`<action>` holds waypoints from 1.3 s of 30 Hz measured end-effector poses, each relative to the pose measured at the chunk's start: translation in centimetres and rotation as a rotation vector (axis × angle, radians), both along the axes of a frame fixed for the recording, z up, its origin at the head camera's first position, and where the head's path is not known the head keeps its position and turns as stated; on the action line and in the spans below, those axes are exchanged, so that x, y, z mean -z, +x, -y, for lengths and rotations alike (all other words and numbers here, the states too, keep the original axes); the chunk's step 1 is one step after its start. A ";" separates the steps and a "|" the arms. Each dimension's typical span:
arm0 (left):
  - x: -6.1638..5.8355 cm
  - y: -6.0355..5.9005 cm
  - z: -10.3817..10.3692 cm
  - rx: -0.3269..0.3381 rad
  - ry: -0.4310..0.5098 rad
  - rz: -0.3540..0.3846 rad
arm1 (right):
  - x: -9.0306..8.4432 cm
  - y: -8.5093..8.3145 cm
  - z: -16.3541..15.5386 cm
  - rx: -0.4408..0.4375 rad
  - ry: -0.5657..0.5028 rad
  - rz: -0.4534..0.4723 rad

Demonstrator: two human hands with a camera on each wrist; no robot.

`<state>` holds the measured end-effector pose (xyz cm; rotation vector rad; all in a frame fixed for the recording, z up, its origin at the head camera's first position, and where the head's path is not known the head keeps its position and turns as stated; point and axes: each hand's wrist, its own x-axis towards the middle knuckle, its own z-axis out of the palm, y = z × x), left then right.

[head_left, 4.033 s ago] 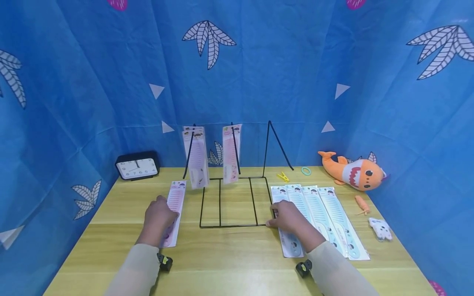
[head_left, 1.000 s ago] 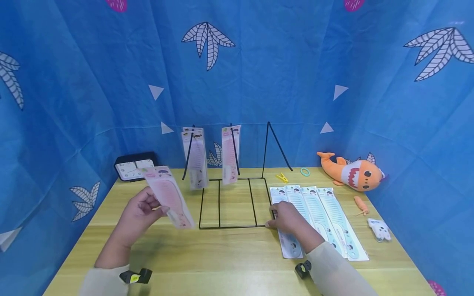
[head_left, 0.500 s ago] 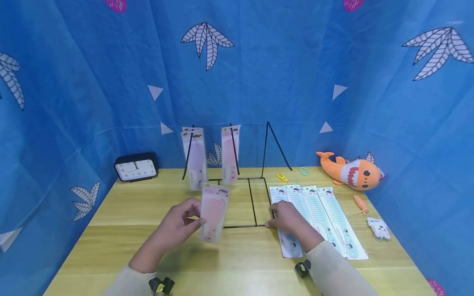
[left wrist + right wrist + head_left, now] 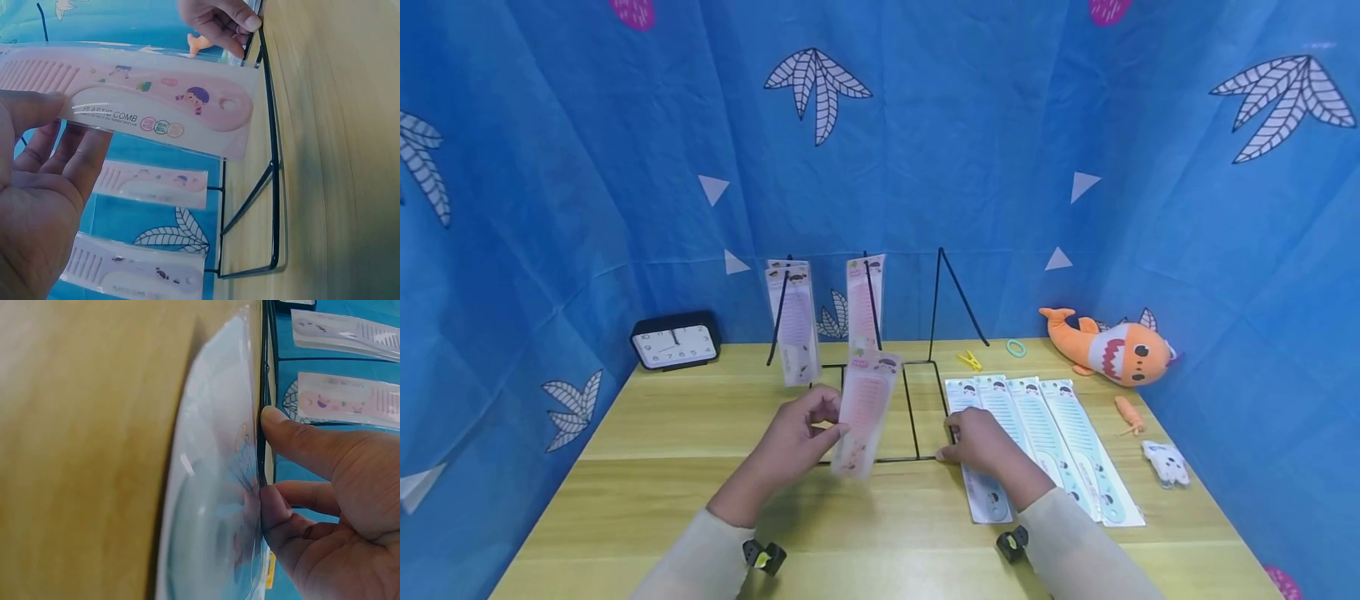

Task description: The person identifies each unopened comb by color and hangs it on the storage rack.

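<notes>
My left hand [image 4: 797,433] pinches a packaged pink comb [image 4: 863,412] between thumb and fingers, holding it off the table, tilted, over a black wire display rack [image 4: 912,408]. In the left wrist view the pack reads "plastic comb". Its upper end, in the head view, overlaps the bottom of another pink comb [image 4: 857,292] hanging on the rack's middle hook. Purple combs [image 4: 799,333] hang from the left hook; the right hook [image 4: 964,294] carries nothing. My right hand [image 4: 981,437] grips the rack's front right corner, over the nearest packaged blue comb [image 4: 212,519].
Several packaged blue combs [image 4: 1086,450] lie side by side at the right. Behind them are a yellow clip [image 4: 970,361], a green ring [image 4: 1016,348] and a plush shark [image 4: 1120,350]. Two small toys lie near the right edge. A black clock [image 4: 675,343] stands back left.
The pink comb has left the table at the left. My left hand has carried it up and rightward to the front of the rack's middle hook. The right hand keeps its place.
</notes>
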<state>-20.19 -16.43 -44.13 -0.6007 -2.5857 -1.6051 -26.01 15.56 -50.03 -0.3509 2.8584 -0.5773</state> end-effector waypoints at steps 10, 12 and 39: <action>0.0 -0.6 -0.8 -0.034 0.035 0.015 | -0.3 -0.1 0.2 0.022 -0.012 0.016; 0.0 -0.6 -0.9 -0.055 0.029 0.024 | -0.2 -0.1 0.2 0.024 -0.006 0.018; -0.2 -7.1 -3.6 -0.315 0.186 0.011 | -0.2 0.2 0.1 0.027 0.003 0.022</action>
